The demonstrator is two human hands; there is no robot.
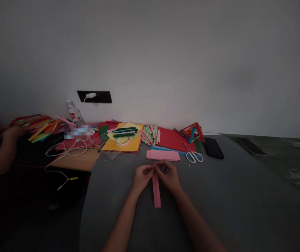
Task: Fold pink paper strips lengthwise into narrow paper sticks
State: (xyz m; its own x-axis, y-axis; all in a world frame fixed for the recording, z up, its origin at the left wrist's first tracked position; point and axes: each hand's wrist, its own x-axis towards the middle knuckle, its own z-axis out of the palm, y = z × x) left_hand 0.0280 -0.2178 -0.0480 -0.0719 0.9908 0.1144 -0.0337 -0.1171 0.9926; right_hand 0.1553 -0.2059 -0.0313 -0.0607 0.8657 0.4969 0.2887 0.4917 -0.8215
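Note:
A narrow folded strip of pink paper (156,194) points toward me on the dark grey table, with a lengthwise crease down its middle. My left hand (141,177) pinches its far end from the left. From the right, my right hand (168,175) pinches that same end, thumb and fingertips meeting the left ones. The fingers hide the tip of the strip. Just beyond my hands lies a flat stack of wider pink paper (162,155). White-handled scissors (194,156) rest to the right of that stack.
Along the wall lie yellow paper sheets (107,145) with a tape roll (122,140), green and pink folded pieces (152,134), red paper (173,138), a colourful paper frame (195,132) and a black phone (214,147). At left are a bottle (74,111), white cables (68,153) and another person's hand (13,133).

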